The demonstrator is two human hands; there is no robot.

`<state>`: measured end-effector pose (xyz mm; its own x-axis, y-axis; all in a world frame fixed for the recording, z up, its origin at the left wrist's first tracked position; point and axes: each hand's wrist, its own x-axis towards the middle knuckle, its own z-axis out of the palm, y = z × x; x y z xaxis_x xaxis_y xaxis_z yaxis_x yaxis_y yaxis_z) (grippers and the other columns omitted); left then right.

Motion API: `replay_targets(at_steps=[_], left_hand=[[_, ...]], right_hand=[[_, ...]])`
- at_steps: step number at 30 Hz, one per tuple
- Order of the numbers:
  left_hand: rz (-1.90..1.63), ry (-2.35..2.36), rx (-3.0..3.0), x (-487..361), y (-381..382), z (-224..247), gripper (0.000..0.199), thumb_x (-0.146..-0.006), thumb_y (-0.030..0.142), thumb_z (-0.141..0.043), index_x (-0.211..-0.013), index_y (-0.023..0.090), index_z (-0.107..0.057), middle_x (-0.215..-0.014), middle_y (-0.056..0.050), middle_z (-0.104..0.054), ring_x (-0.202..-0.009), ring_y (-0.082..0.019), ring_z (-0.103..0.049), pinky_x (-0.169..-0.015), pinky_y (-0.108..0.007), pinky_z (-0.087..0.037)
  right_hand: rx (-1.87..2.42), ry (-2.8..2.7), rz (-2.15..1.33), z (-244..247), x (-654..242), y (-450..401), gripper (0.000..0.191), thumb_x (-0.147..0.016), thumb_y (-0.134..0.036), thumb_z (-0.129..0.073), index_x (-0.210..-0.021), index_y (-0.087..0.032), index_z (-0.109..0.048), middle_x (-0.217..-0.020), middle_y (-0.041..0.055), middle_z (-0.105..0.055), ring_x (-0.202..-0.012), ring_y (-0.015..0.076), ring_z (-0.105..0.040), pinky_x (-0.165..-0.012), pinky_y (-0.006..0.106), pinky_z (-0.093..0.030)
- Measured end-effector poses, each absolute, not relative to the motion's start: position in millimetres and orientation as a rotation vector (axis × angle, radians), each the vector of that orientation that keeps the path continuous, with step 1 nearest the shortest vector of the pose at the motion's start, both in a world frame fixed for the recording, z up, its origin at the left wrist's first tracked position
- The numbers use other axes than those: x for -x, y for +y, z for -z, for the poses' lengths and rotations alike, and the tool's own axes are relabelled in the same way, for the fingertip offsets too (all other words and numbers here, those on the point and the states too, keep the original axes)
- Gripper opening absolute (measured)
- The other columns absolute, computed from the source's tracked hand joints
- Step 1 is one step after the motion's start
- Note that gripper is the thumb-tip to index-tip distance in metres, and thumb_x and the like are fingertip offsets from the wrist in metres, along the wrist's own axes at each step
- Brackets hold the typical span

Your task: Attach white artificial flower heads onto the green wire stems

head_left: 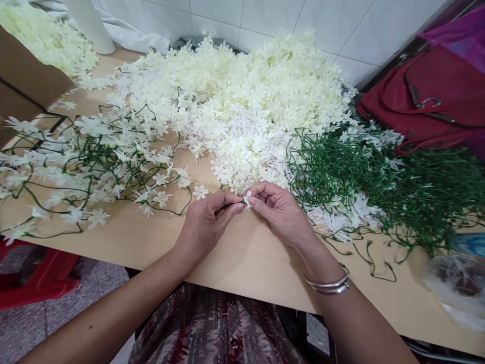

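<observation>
White artificial flower [247, 200] sits right between the two grips, just above the near edge of the surface [242, 273]: the left hand [212, 220] pinches its green stem [241, 201], while the right hand [276, 210] closes thumb and finger on the petals. Both forearms reach inward from below, wrists low, fingertips nearly meeting.

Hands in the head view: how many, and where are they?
2. The left hand pinches a green stem; the right hand is beside it, fingers at the small white flower. No others show.
</observation>
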<state>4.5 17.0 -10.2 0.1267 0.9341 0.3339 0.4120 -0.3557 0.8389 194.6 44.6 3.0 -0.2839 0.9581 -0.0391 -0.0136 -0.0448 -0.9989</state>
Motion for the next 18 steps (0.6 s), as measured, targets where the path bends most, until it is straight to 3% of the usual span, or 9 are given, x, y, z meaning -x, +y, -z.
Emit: replay_targets(at_steps=[11, 18], left_hand=[[-1.085, 1.113, -1.540, -2.5, 20.4, 8.5, 0.013, -0.095, 0.031, -0.071, -0.090, 0.020, -0.076, -0.083, -0.003, -0.080, -0.075, -0.016, -0.071, -0.069, -0.025, -0.052], [-1.067, 1.108, -1.615, -1.1, 20.9, 10.1, 0.012, -0.095, 0.029, -0.071, -0.088, 0.021, -0.076, -0.080, -0.001, -0.079, -0.072, -0.014, -0.069, -0.068, -0.025, -0.049]], right_hand=[[1.014, -1.433, -1.505, 1.7, -199.1, 45.8, 0.030, -0.086, -0.049, -0.083, -0.086, -0.023, -0.069, -0.083, 0.0000, -0.065, -0.079, 0.0156, -0.058, -0.076, 0.031, -0.048], [0.974, -1.482, -1.514, -0.5, -202.0, 49.0, 0.029, -0.085, -0.046, -0.084, -0.080, -0.022, -0.068, -0.093, 0.0022, -0.068, -0.088, 0.0160, -0.062, -0.084, 0.032, -0.051]])
